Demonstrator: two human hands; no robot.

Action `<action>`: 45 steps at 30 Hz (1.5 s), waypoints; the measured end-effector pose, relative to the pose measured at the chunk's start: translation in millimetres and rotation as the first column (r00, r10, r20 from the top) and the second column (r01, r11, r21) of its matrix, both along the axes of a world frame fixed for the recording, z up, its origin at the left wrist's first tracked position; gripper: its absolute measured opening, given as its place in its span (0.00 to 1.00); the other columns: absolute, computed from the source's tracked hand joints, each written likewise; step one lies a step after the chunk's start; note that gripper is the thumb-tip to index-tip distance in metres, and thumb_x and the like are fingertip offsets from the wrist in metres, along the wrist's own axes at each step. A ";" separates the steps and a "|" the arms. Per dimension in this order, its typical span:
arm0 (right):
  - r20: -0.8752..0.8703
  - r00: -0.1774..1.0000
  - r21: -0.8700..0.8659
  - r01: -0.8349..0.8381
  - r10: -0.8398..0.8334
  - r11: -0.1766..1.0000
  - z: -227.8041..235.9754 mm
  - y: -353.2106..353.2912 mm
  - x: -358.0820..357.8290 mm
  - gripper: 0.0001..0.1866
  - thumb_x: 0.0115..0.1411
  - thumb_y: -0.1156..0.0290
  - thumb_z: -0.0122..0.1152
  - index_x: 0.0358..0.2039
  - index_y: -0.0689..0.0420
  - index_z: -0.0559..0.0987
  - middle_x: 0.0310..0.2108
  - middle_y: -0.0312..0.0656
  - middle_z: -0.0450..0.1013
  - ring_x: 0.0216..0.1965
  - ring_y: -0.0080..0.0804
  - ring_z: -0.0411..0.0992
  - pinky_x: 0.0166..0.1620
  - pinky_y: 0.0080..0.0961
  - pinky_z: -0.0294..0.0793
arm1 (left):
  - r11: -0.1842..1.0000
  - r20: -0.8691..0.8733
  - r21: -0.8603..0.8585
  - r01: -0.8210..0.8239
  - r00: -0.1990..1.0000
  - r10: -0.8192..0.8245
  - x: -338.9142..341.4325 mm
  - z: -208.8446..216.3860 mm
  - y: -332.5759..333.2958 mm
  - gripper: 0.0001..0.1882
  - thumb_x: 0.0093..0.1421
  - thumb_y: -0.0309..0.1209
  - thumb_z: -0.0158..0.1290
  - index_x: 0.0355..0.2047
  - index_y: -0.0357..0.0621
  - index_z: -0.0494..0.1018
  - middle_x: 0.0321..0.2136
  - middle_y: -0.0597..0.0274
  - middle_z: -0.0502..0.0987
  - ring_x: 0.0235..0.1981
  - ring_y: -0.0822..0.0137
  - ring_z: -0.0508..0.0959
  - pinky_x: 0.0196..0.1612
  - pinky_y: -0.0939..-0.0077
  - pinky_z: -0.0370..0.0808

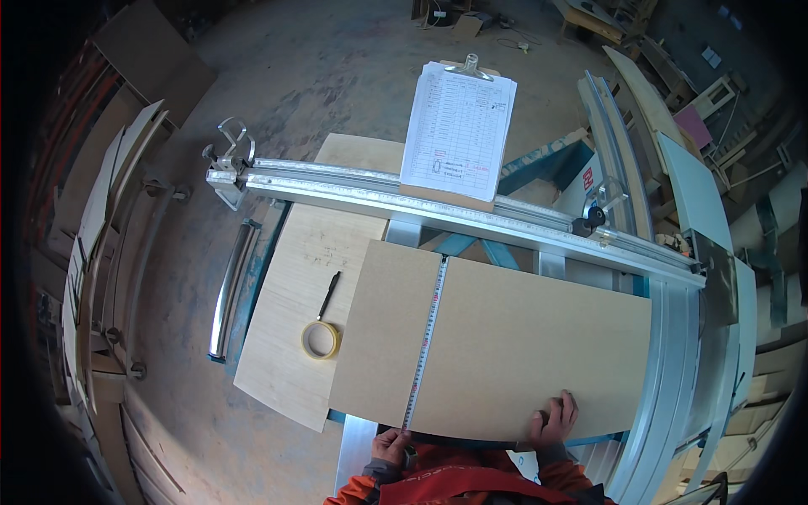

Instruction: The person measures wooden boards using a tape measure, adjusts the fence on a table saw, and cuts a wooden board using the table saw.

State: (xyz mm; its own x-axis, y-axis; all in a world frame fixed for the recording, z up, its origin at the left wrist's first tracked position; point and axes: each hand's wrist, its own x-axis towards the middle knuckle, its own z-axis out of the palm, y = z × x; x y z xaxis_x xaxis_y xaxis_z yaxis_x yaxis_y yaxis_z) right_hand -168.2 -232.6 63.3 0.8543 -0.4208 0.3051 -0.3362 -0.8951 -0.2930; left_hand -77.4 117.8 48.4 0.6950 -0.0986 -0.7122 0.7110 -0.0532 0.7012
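Left hand, grip clamped on tape measure lying across board; right hand, fingers apart, rests on board's near edge; sideways tug could skew tape.

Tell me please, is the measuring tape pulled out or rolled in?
Pulled out: the measuring tape lies straight across the brown board, from far edge to the left hand.

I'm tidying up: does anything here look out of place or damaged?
Mildly odd: the clipboard sits on the rail, extending past its far side, any support there hidden. No damage stands out.
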 end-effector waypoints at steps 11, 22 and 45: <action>0.006 1.000 -0.004 -0.002 0.002 1.000 -1.8 -0.8 -0.5 0.22 0.48 0.64 0.56 0.42 0.64 0.73 0.56 0.58 0.63 0.55 0.61 0.61 0.56 0.56 0.62 | 1.000 0.020 0.000 0.010 1.000 -0.010 0.1 -1.2 0.5 0.14 0.62 0.36 0.56 0.24 0.38 0.78 0.20 0.64 0.78 0.20 0.76 0.73 0.26 0.77 0.69; -0.014 1.000 0.004 -0.001 0.001 1.000 1.7 0.5 0.7 0.22 0.49 0.64 0.56 0.42 0.65 0.73 0.57 0.58 0.62 0.55 0.61 0.61 0.56 0.56 0.62 | 1.000 0.025 -0.017 -0.004 1.000 0.005 -1.7 -5.4 1.4 0.14 0.62 0.35 0.56 0.24 0.38 0.78 0.19 0.65 0.77 0.19 0.76 0.72 0.25 0.78 0.69; -0.002 1.000 -0.001 0.001 -0.001 1.000 -0.5 0.5 0.3 0.23 0.49 0.63 0.56 0.43 0.64 0.73 0.57 0.57 0.62 0.56 0.60 0.61 0.57 0.56 0.62 | 1.000 -0.001 -0.018 -0.024 1.000 0.024 -2.9 -5.7 1.6 0.13 0.61 0.34 0.57 0.23 0.38 0.78 0.18 0.65 0.77 0.19 0.77 0.71 0.25 0.78 0.68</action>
State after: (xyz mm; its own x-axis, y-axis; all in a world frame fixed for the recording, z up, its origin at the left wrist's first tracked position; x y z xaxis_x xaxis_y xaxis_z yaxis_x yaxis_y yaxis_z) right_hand -167.9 -232.2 62.8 0.8544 -0.4212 0.3042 -0.3374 -0.8951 -0.2916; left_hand -80.2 119.4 42.7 0.6966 -0.0946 -0.7112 0.7127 -0.0231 0.7011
